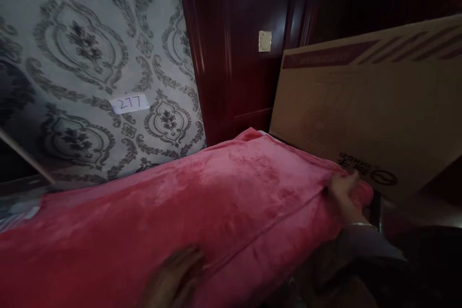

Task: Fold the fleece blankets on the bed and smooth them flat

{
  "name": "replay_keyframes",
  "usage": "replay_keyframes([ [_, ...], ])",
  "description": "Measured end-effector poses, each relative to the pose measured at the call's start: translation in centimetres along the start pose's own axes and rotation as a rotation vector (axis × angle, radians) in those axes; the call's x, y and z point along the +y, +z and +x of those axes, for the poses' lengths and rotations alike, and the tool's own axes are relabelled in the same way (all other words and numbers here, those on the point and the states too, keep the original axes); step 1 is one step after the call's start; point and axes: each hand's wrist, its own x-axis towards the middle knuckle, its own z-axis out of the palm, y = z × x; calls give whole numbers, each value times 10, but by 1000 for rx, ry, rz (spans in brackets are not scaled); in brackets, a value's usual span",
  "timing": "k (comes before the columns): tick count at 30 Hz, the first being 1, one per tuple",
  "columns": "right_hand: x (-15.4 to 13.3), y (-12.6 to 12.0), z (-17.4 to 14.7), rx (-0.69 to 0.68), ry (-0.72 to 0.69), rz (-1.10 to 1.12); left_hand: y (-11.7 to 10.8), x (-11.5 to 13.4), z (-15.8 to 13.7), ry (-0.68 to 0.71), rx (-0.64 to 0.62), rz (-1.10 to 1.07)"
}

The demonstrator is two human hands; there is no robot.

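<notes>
The plush pink-red blanket, softly rumpled, lies lengthwise left to right, left end cut off, hiding whatever supports it. Over its near side, the left hand (blurred, cropped below) shows neither opening nor grip clearly. The right hand, fingers bent, touches the blanket's right end, any pinch unclear; beyond stands a flat-faced cardboard box.

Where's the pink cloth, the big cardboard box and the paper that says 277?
Pink cloth [202, 197]: head view, on its top, near the middle.
Cardboard box [368, 103]: head view, on its printed side.
Paper that says 277 [130, 103]: head view, on the written number.
</notes>
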Motion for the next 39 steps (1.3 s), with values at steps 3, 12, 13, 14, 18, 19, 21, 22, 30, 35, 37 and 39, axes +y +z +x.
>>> replay_keyframes([
  [3, -16, 23, -17, -62, -210, -83, -17, -12, 36, -56, -29, -89],
  [12, -76, 160, -59, -871, -645, -571, -29, -77, 189, -264, -234, 121],
  [13, -82, 170, -58, -928, -652, -620, -28, -84, 199, -288, -222, 153],
  [14, -87, 179, -56, -977, -660, -658, -26, -92, 205, -312, -202, 184],
  [18, -92, 211, -41, -1114, -732, -716, -4, -116, 213, -366, -133, 306],
  [19, -89, 218, -37, -1142, -753, -720, 2, -121, 212, -371, -124, 330],
  [21, -78, 231, -25, -1188, -770, -736, 14, -127, 209, -368, -103, 353],
  [22, -72, 237, -18, -1198, -762, -747, 18, -130, 208, -368, -96, 355],
  [30, -24, 252, 65, -991, -573, -879, 29, -146, 204, -379, -112, 380],
  [35, -4, 250, 97, -889, -465, -881, 38, -158, 199, -327, -36, 376],
  [37, 1, 249, 101, -862, -454, -857, 39, -159, 198, -332, -48, 377],
  [39, 3, 250, 104, -830, -448, -827, 39, -158, 199, -337, -62, 378],
])
